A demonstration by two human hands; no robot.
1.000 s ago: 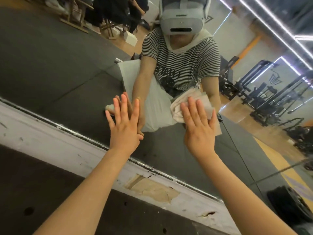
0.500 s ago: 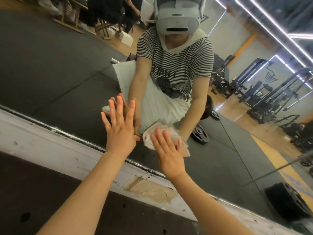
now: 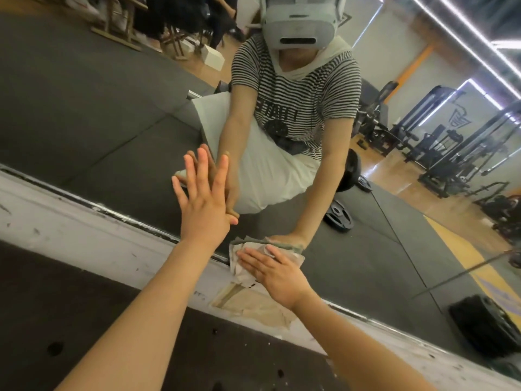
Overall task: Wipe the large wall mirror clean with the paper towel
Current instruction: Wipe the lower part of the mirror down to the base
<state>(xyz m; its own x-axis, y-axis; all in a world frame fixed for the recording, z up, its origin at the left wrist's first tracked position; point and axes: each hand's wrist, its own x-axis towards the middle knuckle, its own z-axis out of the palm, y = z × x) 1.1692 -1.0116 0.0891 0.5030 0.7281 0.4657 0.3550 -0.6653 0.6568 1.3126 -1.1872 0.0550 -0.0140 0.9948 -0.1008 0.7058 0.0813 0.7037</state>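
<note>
The right hand [image 3: 277, 273], fingers flat, is pressing the crumpled white paper towel [image 3: 239, 268] against the large wall mirror [image 3: 84, 108]'s bottom edge; the left hand [image 3: 204, 204], open, is bracing above; most glass probably remains.

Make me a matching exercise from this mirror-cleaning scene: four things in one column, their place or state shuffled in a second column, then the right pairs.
Things
1. left hand
2. right hand
3. paper towel
4. mirror

States
A. crumpled at the mirror's lower edge
B. flat on the glass, fingers spread, holding nothing
C. reflects a gym floor and machines
D. presses the towel with straight fingers

Pairs: 1-B, 2-D, 3-A, 4-C
</note>
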